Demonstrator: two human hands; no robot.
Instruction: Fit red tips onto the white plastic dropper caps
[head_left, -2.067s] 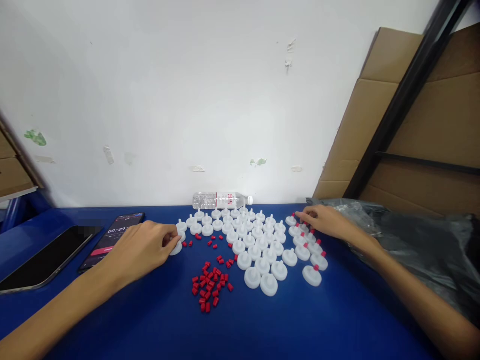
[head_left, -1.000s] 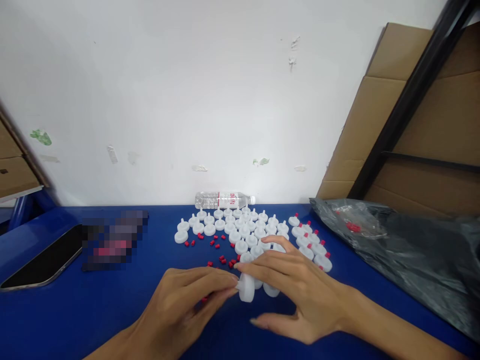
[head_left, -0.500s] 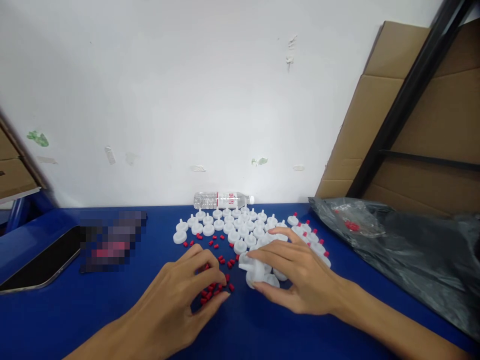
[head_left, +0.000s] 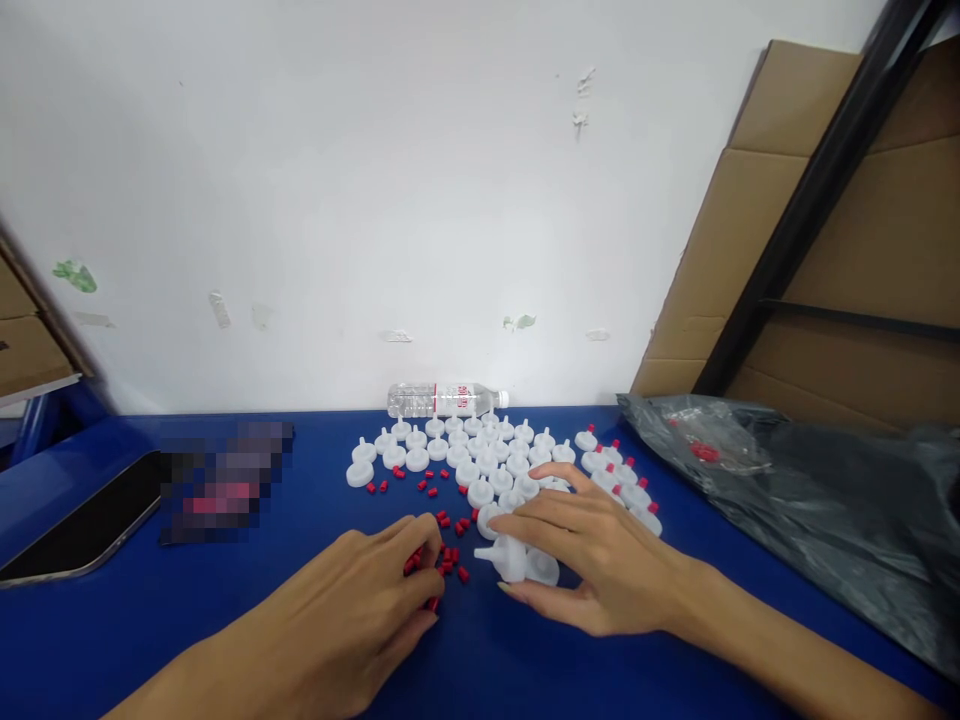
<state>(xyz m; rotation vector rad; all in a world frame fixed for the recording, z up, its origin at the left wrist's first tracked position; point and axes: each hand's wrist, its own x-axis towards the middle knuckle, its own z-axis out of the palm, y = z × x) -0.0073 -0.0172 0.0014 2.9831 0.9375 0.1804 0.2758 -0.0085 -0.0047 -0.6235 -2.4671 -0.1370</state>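
Note:
My right hand (head_left: 592,560) grips a white nozzle cap (head_left: 508,557), a round lid with a thin spout, between thumb and fingers. It is tipped on its side, spout pointing left toward my left hand (head_left: 390,590). That hand is bent low over the loose small red caps (head_left: 448,560), and one red cap (head_left: 433,604) shows between its thumb and index finger. Part of the red pile is hidden by the fingers. Beyond both hands, many white nozzle caps (head_left: 417,458) stand spout-up. At right, several white nozzle caps carry red tips (head_left: 630,480).
A clear bottle (head_left: 412,400) lies against the wall behind the nozzle caps. On the blue table (head_left: 285,590), a phone (head_left: 90,515) and a pixelated item (head_left: 232,480) lie at left. A dark plastic bag (head_left: 825,530) with a clear bag of red pieces (head_left: 705,452) covers the right.
My left hand has shifted slightly down and left, its thumb and index finger closing in. The nozzle cap in my right hand has dropped a little and its spout points more directly left.

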